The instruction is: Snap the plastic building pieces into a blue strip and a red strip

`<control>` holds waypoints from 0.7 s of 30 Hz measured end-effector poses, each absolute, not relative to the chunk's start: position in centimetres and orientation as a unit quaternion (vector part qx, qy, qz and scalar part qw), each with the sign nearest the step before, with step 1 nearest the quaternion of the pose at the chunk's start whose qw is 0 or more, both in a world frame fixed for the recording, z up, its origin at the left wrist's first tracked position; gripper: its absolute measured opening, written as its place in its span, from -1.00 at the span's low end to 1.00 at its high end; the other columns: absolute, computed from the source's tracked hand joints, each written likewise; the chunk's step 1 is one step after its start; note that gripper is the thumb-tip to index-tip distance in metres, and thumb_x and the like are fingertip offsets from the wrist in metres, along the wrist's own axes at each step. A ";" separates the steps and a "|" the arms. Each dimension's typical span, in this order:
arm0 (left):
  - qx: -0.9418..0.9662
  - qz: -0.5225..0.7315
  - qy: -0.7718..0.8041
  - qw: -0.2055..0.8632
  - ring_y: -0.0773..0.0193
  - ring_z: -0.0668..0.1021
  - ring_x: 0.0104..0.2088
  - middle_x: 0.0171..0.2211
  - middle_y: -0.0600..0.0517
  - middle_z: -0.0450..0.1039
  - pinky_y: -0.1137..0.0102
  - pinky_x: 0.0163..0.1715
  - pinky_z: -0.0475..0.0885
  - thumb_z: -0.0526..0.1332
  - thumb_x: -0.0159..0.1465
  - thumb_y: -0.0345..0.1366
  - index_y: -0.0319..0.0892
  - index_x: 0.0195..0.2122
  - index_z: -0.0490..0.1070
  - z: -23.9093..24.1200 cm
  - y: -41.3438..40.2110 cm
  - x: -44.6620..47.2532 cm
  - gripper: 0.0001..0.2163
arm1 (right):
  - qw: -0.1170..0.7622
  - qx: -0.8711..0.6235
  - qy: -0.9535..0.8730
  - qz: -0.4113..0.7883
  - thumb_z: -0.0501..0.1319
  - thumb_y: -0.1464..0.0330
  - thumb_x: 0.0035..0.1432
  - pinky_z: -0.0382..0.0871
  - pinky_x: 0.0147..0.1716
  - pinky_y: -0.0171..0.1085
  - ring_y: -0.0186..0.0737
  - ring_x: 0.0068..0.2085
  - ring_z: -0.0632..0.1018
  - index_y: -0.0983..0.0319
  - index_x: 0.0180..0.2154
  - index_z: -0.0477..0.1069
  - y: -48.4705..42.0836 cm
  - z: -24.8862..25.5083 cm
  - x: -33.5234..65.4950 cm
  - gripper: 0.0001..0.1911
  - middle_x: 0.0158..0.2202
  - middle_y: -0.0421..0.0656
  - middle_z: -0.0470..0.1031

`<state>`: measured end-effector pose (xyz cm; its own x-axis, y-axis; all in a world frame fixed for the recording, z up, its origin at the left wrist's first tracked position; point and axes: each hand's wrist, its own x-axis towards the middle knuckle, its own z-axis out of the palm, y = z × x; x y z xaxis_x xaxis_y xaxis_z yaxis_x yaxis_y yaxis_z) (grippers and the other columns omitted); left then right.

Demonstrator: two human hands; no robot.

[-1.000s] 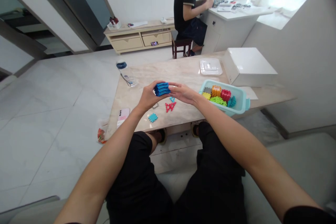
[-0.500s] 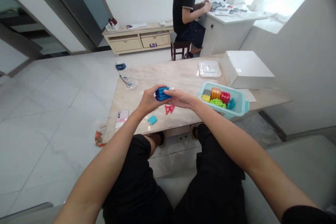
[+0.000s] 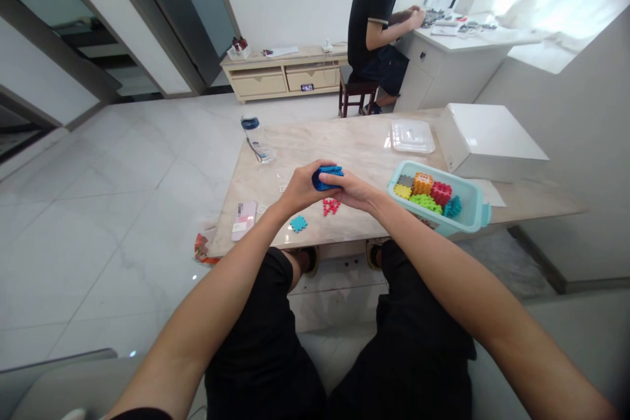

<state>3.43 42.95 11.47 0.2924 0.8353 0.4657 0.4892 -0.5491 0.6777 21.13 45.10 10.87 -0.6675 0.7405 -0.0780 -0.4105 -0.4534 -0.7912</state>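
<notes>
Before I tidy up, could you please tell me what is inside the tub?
The tub holds gray, yellow, orange, red, green and teal pieces; whatever lies beneath them is hidden.

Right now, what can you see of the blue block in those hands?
The blue block has ridged, uneven edges and a darker left side; it may be plastic or foam, I can't tell which. The left hand and the right hand hold it up over the table, both covering part of it, so its full shape is hidden.
</notes>
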 end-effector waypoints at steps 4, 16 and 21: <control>0.776 0.424 0.420 0.205 0.03 0.71 0.06 0.06 -0.07 0.68 0.16 0.13 0.60 0.57 0.15 -0.14 -0.10 0.15 0.51 11.4 42.9 3.6 -0.44 | 0.354 -0.217 -0.394 0.820 0.67 0.28 -0.08 0.65 -0.11 -0.28 -0.17 -0.12 0.68 0.20 -0.19 0.58 44.9 11.0 20.8 -0.55 -0.20 -0.16 0.69; 0.751 0.442 0.450 0.193 0.08 0.73 -0.03 -0.03 -0.02 0.71 0.21 0.08 0.62 0.57 0.16 -0.12 -0.10 0.08 0.56 11.8 42.7 3.5 -0.51 | 0.347 -0.201 -0.381 0.833 0.64 0.23 0.02 0.60 -0.02 -0.29 -0.23 -0.09 0.67 0.22 -0.17 0.61 45.4 10.5 21.0 -0.61 -0.13 -0.16 0.70; 0.773 0.424 0.424 0.209 0.06 0.72 0.00 0.00 -0.03 0.70 0.19 0.07 0.62 0.56 0.17 -0.15 -0.10 0.08 0.55 11.4 42.8 3.5 -0.52 | 0.335 -0.209 -0.384 0.835 0.67 0.28 -0.03 0.62 -0.05 -0.30 -0.20 -0.10 0.69 0.22 -0.15 0.62 45.3 10.3 21.2 -0.57 -0.14 -0.14 0.70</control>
<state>3.54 42.75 11.43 0.2809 0.8318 0.4788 0.4774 -0.5539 0.6821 21.21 45.34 10.34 -0.6881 0.7197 -0.0926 -0.3985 -0.4815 -0.7806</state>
